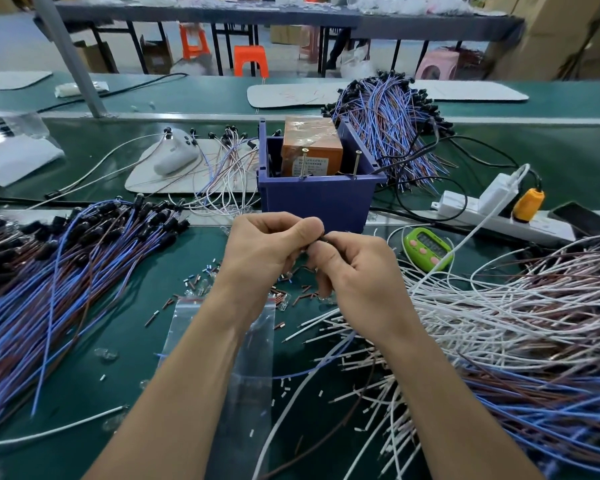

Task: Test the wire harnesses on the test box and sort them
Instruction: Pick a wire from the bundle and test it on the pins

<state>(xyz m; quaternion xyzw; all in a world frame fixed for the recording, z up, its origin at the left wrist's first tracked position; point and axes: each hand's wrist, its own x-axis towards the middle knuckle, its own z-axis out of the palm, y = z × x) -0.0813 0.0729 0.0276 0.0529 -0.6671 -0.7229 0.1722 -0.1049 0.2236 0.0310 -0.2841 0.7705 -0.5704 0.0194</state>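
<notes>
My left hand [269, 249] and my right hand [355, 268] meet in front of the blue test box [317, 199], both pinching a small black connector [323, 238] of a wire harness. What the fingers enclose is mostly hidden. The orange unit [310, 147] sits inside the blue box, with two upright screws at its front rim. A pile of blue and brown harnesses [59, 271] lies at the left. White and brown harnesses [499, 313] spread at the right. Another blue bundle [392, 133] lies behind the box.
A green timer [428, 247] and a white power strip [499, 216] with an orange plug lie right of the box. A clear zip bag [222, 341] lies under my forearms. Small cut wire bits are scattered on the green mat [118, 341]. A white controller [177, 154] rests at back left.
</notes>
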